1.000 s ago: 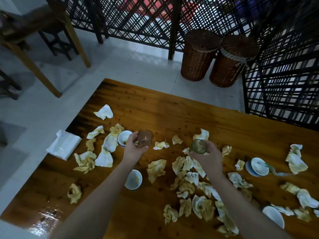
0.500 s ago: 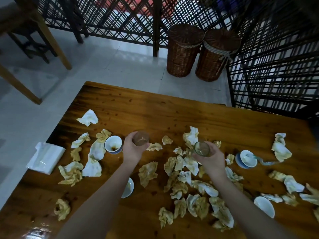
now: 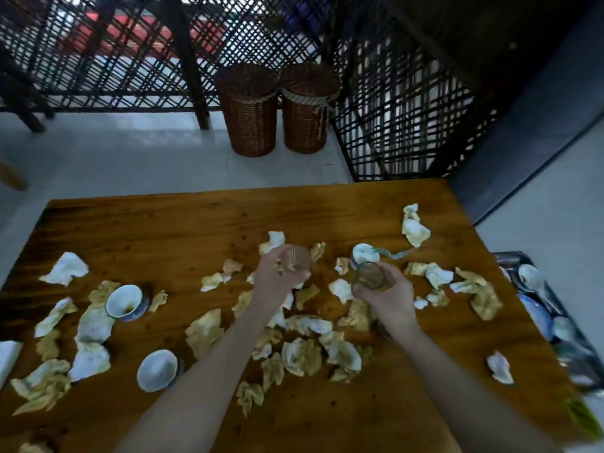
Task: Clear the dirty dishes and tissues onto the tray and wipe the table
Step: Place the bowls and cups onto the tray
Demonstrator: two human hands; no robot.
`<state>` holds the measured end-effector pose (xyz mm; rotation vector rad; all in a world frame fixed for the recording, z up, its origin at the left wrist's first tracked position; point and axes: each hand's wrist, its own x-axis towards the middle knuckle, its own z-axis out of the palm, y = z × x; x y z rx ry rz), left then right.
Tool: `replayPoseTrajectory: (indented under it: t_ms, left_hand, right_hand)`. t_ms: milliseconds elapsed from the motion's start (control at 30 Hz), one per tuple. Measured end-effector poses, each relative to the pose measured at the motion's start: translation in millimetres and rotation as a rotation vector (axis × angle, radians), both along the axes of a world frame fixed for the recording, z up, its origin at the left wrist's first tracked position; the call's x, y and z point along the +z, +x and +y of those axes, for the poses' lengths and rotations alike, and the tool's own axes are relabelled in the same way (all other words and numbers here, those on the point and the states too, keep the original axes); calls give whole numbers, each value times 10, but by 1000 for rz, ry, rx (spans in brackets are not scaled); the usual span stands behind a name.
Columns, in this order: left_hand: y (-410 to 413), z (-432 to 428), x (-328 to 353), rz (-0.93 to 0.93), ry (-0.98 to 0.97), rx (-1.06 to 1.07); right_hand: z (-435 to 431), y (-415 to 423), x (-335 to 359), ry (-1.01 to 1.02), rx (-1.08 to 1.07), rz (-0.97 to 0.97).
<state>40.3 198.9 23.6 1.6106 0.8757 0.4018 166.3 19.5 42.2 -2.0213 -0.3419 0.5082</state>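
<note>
The left hand (image 3: 279, 277) is wrapped around a ribbed glass (image 3: 295, 258) of brownish tint. The glass leans away from the person, though blur hides which end leads. The right hand (image 3: 390, 297) clasps a clear glass (image 3: 369, 276), greenish and smooth, standing roughly upright with its round mouth facing up. Both glasses are held above the middle of the surface (image 3: 196, 230), a glossy knotted plank top.

Since half a second ago both hands have travelled to the right. The left one, then just beside the blue-rimmed cup (image 3: 125, 302), is now well apart from it, and the right one is near the small bowl (image 3: 365, 253) with the teal spoon (image 3: 397, 255). The view has swung the same way, so a dark tray (image 3: 514, 256) carrying blue-and-white dishes now shows off the surface's right edge.

Crumpled tissues (image 3: 304, 354), white with yellow-brown stains, lie scattered under and around the forearms. The blue-rimmed cup lies tipped on its side, mouth toward the person. A shallow white dish (image 3: 157, 371) sits near the left forearm. Beyond the far edge two cylindrical wicker baskets (image 3: 250, 109) stand on the pale floor against a black lattice screen (image 3: 98, 44).
</note>
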Motion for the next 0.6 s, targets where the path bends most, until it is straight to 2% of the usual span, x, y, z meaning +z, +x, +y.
replayPoseTrajectory:
  t_ms: [200, 600]
  left_hand:
    - [387, -783, 152, -8, -73, -142]
    - [943, -2533, 383, -2, -47, -269]
  right_hand:
    - [-844, 202, 108, 37, -127, -63]
    - [-2678, 492, 176, 62, -318, -105]
